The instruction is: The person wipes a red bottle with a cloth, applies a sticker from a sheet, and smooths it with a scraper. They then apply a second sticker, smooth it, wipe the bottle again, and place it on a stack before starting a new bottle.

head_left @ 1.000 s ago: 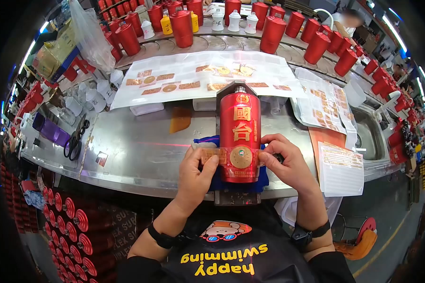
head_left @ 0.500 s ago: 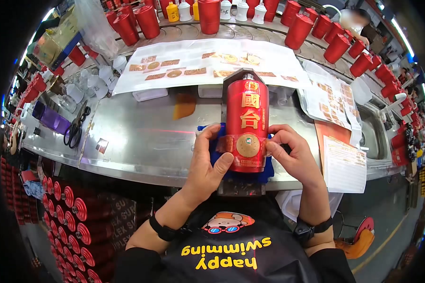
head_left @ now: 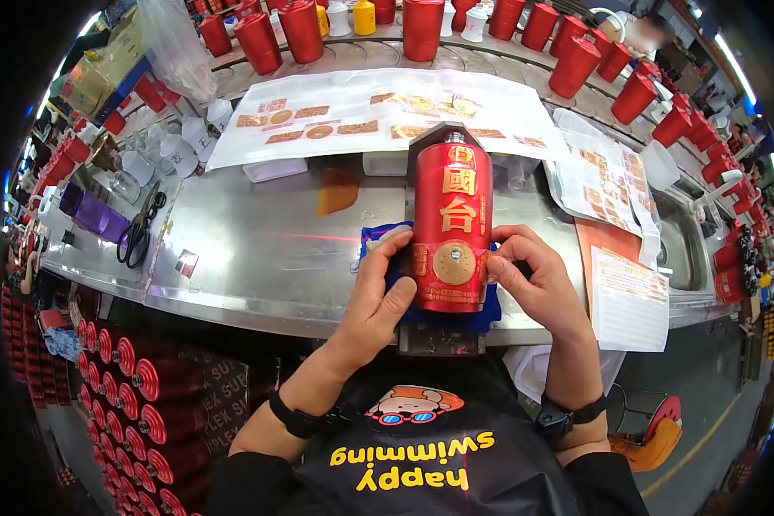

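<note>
A red bottle (head_left: 463,193) with gold characters leans back on a dark angled stand (head_left: 430,142), its metal neck at the top. Across its lower part runs a red-and-gold label strip (head_left: 453,263) with a round gold medallion. My left hand (head_left: 374,297) is curled against the bottle's left side, fingertips at the strip's left part and thumb at the lower edge. On the other side, my right hand (head_left: 535,277) pinches the strip's right end between thumb and forefinger, close to the bottle. A blue cloth (head_left: 387,232) lies beneath the bottle.
White sheets (head_left: 335,95) with gold labels lie behind the stand and at right. Scissors (head_left: 138,236) and a purple cup (head_left: 95,215) lie left. Red bottles (head_left: 421,30) line a conveyor at the back; a sink (head_left: 684,249) is at right. A person sits far right.
The strip's left part, standing off the bottle before, now lies against it. My left hand has shifted slightly right and up. Bottles on the conveyor have moved right.
</note>
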### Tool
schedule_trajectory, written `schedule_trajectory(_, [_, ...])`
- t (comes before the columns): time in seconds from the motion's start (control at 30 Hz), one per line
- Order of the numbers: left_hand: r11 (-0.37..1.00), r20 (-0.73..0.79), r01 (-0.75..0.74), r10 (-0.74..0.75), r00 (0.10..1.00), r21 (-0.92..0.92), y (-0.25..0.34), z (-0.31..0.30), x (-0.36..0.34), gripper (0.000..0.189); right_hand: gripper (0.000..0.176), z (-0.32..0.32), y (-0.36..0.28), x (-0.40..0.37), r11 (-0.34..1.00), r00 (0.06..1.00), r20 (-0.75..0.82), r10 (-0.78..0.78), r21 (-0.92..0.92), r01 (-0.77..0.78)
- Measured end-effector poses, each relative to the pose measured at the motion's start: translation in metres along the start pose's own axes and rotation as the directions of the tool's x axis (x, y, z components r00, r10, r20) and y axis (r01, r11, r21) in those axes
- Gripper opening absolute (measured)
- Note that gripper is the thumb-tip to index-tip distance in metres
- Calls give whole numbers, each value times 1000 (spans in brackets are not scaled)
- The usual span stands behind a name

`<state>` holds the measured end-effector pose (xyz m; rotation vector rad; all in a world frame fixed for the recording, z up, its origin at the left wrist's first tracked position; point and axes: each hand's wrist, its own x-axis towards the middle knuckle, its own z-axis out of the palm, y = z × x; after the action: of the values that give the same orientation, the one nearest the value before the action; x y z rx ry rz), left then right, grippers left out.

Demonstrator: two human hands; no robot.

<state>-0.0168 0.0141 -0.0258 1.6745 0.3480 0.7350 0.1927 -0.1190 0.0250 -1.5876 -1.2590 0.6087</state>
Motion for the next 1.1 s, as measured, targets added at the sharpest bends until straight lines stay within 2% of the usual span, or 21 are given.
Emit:
schedule_trajectory(0.07, [999, -23, 22, -23, 999, -37, 0, 2, 3, 58, 22, 0, 0, 0, 1000, 1000, -2, -3, -2, 3])
schedule_trajectory(0.17, [991, -40, 5, 0, 999, 130, 2, 4, 4, 56, 22, 2, -1, 0, 1000, 1000, -13, -17, -2, 17])
schedule_trajectory(0.27, [999, -58, 45, -44, 997, 13, 5, 6, 5, 55, 22, 1, -1, -2, 1000, 1000, -12, 4, 20, -4])
schedule_trajectory(0.37, [1000, -103, 23, -24, 994, -8, 7, 10, 8, 56, 22, 1, 0, -2, 999, 1000, 0, 21, 27, -21])
schedule_trajectory(0.57, [993, -140, -9, 26, 990, 121, 8, 18, 13, 63, 22, 0, 1, -2, 999, 1000, -6, 19, 25, -19])
schedule_trajectory(0.77, [999, -149, 18, -11, 989, 45, 10, 19, 15, 65, 21, 0, 1, -2, 1000, 1000, 20, 3, 0, -3])
schedule_trajectory(1.1, [998, -178, 18, -8, 984, 53, 9, 23, 17, 66, 19, 2, 0, -2, 999, 1000, -15, -13, 31, 13])
